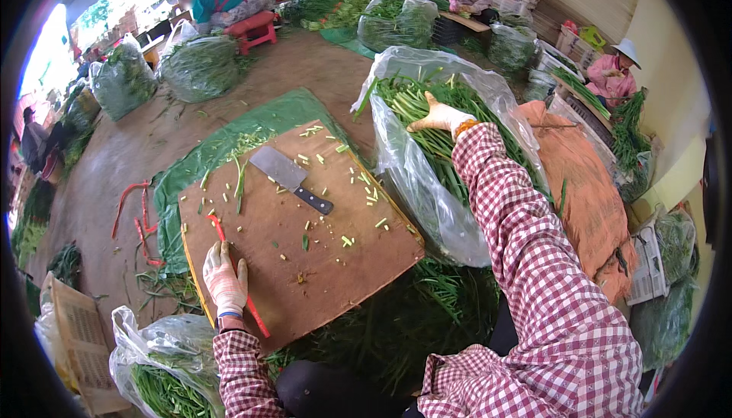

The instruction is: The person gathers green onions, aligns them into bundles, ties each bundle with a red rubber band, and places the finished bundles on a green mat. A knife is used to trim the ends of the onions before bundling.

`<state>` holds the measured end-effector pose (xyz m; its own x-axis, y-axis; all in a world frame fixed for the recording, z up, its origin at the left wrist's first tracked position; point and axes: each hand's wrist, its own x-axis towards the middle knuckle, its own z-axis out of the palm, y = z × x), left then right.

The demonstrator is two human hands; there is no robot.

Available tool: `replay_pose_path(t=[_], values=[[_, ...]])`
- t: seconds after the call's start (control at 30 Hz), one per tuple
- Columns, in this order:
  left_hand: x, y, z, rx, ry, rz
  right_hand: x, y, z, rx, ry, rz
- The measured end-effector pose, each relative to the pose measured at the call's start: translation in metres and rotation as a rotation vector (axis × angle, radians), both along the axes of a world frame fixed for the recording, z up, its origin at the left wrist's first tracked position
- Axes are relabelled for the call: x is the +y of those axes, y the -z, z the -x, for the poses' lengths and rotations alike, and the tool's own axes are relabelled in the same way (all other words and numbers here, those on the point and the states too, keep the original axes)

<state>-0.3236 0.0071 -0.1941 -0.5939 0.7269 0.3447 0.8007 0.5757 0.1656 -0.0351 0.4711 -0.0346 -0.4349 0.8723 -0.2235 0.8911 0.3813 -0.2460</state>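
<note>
My right hand [440, 116], in a pale glove with tan fingers, lies on a heap of long green chive-like stalks [474, 103], its thumb and fingers spread. The stalks fill a clear plastic bag [400, 183] that gapes wide. Palm down on a brown board [337, 263], my gloved left hand [225, 281] rests over a red strip [257, 318]; the thumb is apart from the fingers. A cleaver [280, 167] with a black handle lies flat near the board's middle. Short cut stalk ends [372, 194] are scattered around it.
Green plastic sheeting [177, 212] shows beyond the board. More red strips [140, 223] lie on the floor. A bag of greens [168, 386] stands at lower left, an orange sack [577, 183] at right. Several people sit farther off, one in pink [612, 82] among crates.
</note>
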Motion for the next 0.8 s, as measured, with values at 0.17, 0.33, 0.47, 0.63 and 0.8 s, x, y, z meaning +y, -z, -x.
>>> replay_pose_path(t=[0.17,0.33,0.47,0.63,0.8], values=[[-0.001,0.001,0.001,0.006,0.004,0.000,-0.002,0.013,0.009,-0.187,-0.199,-0.224],[-0.001,0.004,0.004,0.027,0.008,0.006,0.000,0.006,0.009,-0.092,-0.133,-0.176],[-0.001,0.006,0.005,0.019,0.015,-0.003,0.008,-0.016,-0.008,0.140,-0.031,-0.245],[-0.002,0.007,0.006,0.032,0.019,-0.018,0.016,-0.046,-0.045,0.563,-0.008,-0.107],[-0.001,0.008,0.007,0.028,0.013,-0.019,-0.008,-0.029,-0.028,0.448,-0.128,-0.133]])
